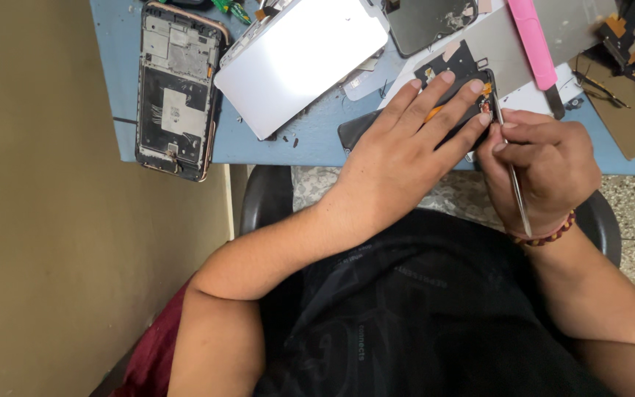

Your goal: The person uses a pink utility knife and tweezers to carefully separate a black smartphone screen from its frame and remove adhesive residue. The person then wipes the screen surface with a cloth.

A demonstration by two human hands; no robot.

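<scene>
While left hand [406, 140] lies spread on opened black phone [458, 68], right hand [542, 165] pinching metal tweezers [514, 184]

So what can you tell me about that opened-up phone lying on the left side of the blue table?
The opened phone lies flat near the blue table's left edge, its lower end slightly overhanging the front. It is a dark rectangular frame with a coppery rim, its back removed, showing silvery metal shields, a pale plate in the middle and small parts inside. No hand touches it; a white panel lies just to its right.
</scene>
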